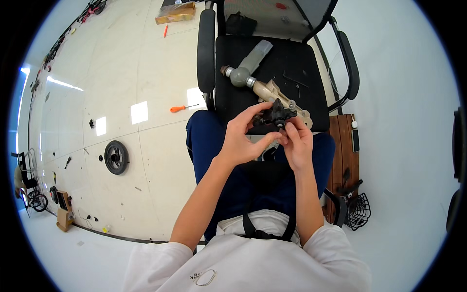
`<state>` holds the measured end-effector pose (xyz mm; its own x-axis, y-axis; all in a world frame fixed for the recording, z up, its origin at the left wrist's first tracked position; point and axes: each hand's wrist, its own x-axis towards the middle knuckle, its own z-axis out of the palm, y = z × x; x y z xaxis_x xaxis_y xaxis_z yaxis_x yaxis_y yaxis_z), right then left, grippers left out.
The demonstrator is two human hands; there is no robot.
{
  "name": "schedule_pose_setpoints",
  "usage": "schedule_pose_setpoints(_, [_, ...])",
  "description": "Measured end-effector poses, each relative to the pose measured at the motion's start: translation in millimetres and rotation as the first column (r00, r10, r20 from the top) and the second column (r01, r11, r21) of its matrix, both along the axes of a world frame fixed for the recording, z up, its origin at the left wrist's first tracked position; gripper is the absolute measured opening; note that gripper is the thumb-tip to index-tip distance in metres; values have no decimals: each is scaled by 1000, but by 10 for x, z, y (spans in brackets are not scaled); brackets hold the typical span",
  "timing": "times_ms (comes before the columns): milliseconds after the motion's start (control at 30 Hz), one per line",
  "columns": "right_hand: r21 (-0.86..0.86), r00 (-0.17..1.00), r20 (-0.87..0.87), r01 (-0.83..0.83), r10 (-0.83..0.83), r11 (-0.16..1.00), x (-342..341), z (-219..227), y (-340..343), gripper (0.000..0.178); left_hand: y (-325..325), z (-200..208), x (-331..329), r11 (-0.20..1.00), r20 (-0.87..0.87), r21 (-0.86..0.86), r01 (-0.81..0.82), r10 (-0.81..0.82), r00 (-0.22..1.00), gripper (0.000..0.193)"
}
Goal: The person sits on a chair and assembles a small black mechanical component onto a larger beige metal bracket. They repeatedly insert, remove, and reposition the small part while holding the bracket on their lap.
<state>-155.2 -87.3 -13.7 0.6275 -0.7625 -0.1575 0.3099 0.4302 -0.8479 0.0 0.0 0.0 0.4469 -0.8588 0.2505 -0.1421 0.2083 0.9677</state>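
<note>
A small black mechanical part (278, 115) with a knobbed end is held between both hands above the front of the chair seat. My left hand (237, 141) grips its left side, with the index finger behind it and the thumb reaching below. Closed at the part's lower right is my right hand (299, 146), its fingertips meeting the left thumb. Behind them a grey and tan jointed frame piece (240, 77) with a round grey hub lies on the black seat (226, 53), its near end partly covered by my hands. An L-shaped hex key (295, 80) rests beside it.
Armrests (206, 51) flank the seat. On the tiled floor to the left lie an orange-handled screwdriver (184, 107), a small black wheel (116, 157) and scattered parts. A wooden board (335, 170), a phone (355, 140) and a black wire basket (357, 212) are at the right.
</note>
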Motion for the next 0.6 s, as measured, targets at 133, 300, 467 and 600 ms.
schedule_pose_setpoints(133, [-23, 998, 0, -62, 62, 998, -46, 31, -31, 16, 7, -21, 0, 999, -163, 45, 19, -11, 987, 55])
schedule_pose_setpoints(300, [61, 998, 14, -65, 64, 996, -29, -30, -56, 15, -38, -69, -17, 996, -241, -84, 15, -35, 970, 45])
schedule_pose_setpoints(467, [80, 997, 50, -54, 50, 995, -3, -147, -61, 13, -22, -12, -37, 993, -309, -113, 20, -54, 949, 44])
schedule_pose_setpoints(600, [38, 999, 40, -32, 30, 999, 16, -85, -37, 13, -2, 24, -9, 995, -244, -81, 50, -68, 967, 47])
